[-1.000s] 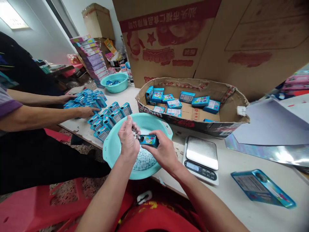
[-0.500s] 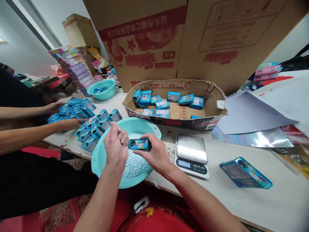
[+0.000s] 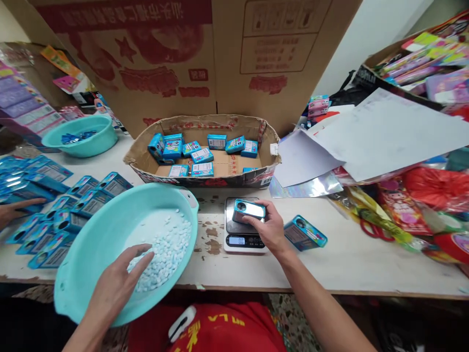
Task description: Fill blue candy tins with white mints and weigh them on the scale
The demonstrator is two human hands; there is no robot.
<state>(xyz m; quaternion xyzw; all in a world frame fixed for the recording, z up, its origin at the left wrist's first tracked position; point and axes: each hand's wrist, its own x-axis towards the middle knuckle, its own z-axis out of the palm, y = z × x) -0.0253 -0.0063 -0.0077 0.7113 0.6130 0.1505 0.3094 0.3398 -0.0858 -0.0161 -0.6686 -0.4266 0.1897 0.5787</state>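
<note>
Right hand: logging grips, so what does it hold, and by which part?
The right hand pinches a blue tin by its near long edge, on the scale.

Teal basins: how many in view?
2. One basin sits at the near table edge, holding pale pellets, with the left hand in it. A smaller basin sits far left by the cardboard wall. None seem hidden.

I can read little here. The kitchen scale point(image 3: 244, 230) shows digits on its display, too small to make out. The big cardboard carton point(image 3: 176, 58) carries red Chinese print upside down, illegible to me. Box labels blur.
</note>
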